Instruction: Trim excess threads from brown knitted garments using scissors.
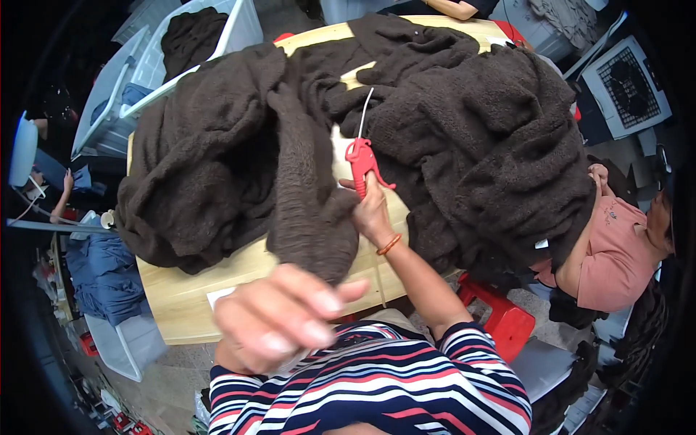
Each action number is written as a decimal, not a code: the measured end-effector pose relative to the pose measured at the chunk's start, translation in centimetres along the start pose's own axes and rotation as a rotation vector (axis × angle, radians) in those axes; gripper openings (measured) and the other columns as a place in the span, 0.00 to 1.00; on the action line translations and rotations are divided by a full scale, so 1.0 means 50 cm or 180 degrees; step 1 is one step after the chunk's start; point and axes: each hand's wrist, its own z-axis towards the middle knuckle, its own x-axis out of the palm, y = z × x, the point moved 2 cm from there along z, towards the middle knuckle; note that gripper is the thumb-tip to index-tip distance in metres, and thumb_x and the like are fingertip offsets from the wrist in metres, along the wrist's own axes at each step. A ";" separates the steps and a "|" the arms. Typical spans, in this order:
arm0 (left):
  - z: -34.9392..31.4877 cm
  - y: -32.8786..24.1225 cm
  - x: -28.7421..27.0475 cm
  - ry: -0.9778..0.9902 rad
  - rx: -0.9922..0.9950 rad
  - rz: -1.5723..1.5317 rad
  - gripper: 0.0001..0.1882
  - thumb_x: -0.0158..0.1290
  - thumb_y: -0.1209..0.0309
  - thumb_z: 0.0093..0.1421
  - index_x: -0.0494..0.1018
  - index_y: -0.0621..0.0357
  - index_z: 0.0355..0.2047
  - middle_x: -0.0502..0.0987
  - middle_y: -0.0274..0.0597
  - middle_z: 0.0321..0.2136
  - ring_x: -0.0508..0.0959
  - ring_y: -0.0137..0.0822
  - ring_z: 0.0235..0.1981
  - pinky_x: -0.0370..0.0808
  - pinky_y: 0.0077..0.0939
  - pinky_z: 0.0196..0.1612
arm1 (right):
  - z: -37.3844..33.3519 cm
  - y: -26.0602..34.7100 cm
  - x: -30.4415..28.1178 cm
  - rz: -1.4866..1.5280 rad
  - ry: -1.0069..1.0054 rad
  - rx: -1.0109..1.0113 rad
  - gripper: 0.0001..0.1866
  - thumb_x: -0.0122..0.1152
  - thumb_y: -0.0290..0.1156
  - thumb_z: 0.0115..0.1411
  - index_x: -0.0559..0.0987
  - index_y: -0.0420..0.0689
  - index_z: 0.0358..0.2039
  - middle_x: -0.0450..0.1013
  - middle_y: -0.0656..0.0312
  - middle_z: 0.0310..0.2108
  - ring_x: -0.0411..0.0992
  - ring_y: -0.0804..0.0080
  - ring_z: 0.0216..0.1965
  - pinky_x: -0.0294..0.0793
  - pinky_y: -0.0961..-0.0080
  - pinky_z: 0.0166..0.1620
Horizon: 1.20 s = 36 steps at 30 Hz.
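My right hand (373,216) is closed around the handle of a red air blow gun (360,161), whose thin metal nozzle points away from me over the table. Close in front of my body, my left hand (275,315) is raised with its fingers stretched out and slightly blurred, holding nothing visible. Just beyond it, a sleeve-like length of dark brown fleece (312,196), smeared by motion, hangs down from a large heap of the same cloth (196,159) on the left. A second brown fleece heap (478,130) lies to the right of the blow gun.
All this rests on a pale wooden table (174,308). White bins (243,29) holding brown cloth stand far left; blue clothing (105,279) is piled nearer. A person in a pink shirt (616,257) sits at the right, near a red stool (507,322). Another person's arm (453,7) shows at the far edge.
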 end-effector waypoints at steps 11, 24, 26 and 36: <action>-0.063 -0.299 -0.094 -0.1618 0.1080 0.2445 0.14 0.46 0.68 0.67 0.69 0.53 0.52 0.71 0.49 0.47 0.71 0.38 0.46 0.82 0.22 0.36 | -0.006 0.328 -0.422 -0.0494 0.1209 -0.0199 0.29 0.60 0.21 0.45 0.75 0.35 0.51 0.69 0.71 0.30 0.65 0.84 0.30 0.64 0.87 0.34; -0.232 -0.034 -0.530 -0.2445 -0.1361 0.3433 0.14 0.45 0.84 0.59 0.79 0.62 0.38 0.80 0.35 0.36 0.78 0.25 0.34 0.78 0.19 0.35 | 0.113 -0.004 -0.252 -0.2324 0.0302 -0.1014 0.13 0.66 0.25 0.52 0.71 0.36 0.33 0.76 0.50 0.24 0.78 0.54 0.28 0.74 0.64 0.31; -0.340 0.030 -0.617 -0.2539 -0.1576 0.4159 0.12 0.49 0.81 0.56 0.80 0.60 0.38 0.80 0.37 0.28 0.78 0.24 0.28 0.75 0.20 0.30 | 0.047 0.003 -0.184 -0.1847 0.0676 -0.0850 0.16 0.68 0.26 0.50 0.71 0.38 0.37 0.76 0.52 0.23 0.77 0.56 0.26 0.74 0.65 0.31; -0.396 0.044 -0.673 -0.2544 -0.1735 0.4500 0.14 0.48 0.83 0.51 0.79 0.61 0.35 0.81 0.42 0.31 0.78 0.30 0.29 0.74 0.22 0.35 | -0.194 -0.184 0.045 -0.2373 0.2265 -0.0608 0.22 0.64 0.30 0.50 0.70 0.44 0.46 0.71 0.48 0.40 0.74 0.44 0.35 0.74 0.53 0.36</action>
